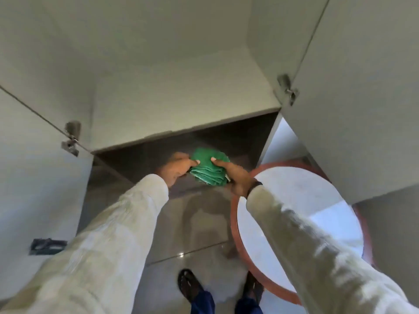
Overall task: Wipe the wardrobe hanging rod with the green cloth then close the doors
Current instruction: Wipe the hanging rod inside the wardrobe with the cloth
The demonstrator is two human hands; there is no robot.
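Observation:
A folded green cloth (pixel 209 166) is held between both my hands in front of the wardrobe's lower edge. My left hand (pixel 179 168) grips its left side with the thumb on top. My right hand (pixel 235 175) grips its right side. The wardrobe (pixel 181 87) is open and pale inside. Its left door (pixel 27 166) and right door (pixel 362 98) both stand swung out towards me, each with a metal hinge showing. No hanging rod shows in this view.
A round mirror with a reddish-brown frame (pixel 235 223) leans at the right, partly behind my right sleeve. The glossy tiled floor (pixel 192 234) lies below, with my sandalled feet (pixel 190 286) on it. A dark wall socket (pixel 46 245) is low on the left.

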